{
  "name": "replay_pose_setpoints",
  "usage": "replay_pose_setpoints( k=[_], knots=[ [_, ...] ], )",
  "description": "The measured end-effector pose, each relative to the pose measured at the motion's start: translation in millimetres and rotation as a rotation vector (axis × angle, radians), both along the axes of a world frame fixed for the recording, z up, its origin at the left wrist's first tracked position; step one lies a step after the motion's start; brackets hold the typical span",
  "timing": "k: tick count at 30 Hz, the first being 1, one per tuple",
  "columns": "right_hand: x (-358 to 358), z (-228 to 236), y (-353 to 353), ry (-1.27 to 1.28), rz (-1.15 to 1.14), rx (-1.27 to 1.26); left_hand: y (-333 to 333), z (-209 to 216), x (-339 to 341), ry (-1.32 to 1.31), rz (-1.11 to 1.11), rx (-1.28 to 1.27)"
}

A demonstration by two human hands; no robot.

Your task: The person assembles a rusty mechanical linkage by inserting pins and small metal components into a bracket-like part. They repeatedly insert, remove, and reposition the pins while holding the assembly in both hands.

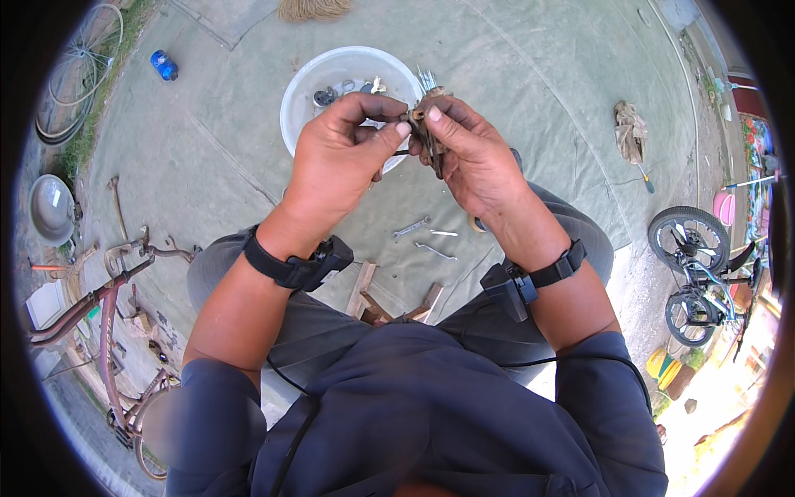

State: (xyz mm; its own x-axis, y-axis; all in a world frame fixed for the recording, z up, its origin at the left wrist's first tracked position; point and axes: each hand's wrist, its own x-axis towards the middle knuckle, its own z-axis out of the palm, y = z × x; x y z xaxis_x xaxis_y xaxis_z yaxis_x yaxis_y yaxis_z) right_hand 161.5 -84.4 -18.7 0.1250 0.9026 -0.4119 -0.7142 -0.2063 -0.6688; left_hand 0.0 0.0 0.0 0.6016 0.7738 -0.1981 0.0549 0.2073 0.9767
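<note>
Green ground sheet (pixel 546 99) carries most of the work. Bicycle (pixel 691 273) lies or leans off the sheet's right edge; rusty bike frame (pixel 108 331) is by its lower left corner. Both look parked aside so the middle is free for handwork.

White basin (pixel 291 124) sits toward the sheet's upper edge, straight ahead of the person. Likely placed there to catch small parts within reach (sensible, they'd be easy to lose on cloth).

Right hand (pixel 472 157) grips a dirty metal part (pixel 431 149), thumb on top, fingers curled behind. Reads as the steadying hand. Left hand (pixel 344 145) comes in from the other side, thumb and forefinger narrowed to a pinch at the part's near side. Can't tell if it has a small piece or just the part's edge. The part is up in the air, overlapping the basin's right rim from this view; probably held there so anything dropped lands close by.

Crumpled rag (pixel 631 132) lies near the sheet's right edge; blue can (pixel 164 65) near its upper left corner.

Three wrenches (pixel 411 227) lie loose toward the sheet's lower edge, between the knees, presumably for quick pickup. Smallest: dark loose bits (pixel 324 97) inside the basin, near its left rim.
</note>
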Motion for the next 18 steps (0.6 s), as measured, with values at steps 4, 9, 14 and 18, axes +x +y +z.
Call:
replay_pose_setpoints(
  k=[4,9,14,18],
  knots=[
    [-2.4,0.1,-0.5,0.001,-0.001,-0.001,2.1,5.8,-2.0,-0.012,0.001,-0.164],
    [-1.2,0.5,-0.9,-0.001,0.003,0.023,5.8,5.6,-2.4,-0.014,-0.032,-0.241],
    [-3.5,0.8,-1.3,0.005,-0.015,-0.005,3.7,1.7,-1.7,-0.01,-0.008,-0.114],
    [-4.3,0.3,0.1,-0.004,-0.029,0.004,2.6,1.2,-1.4,-0.017,-0.016,-0.07]
  ],
)
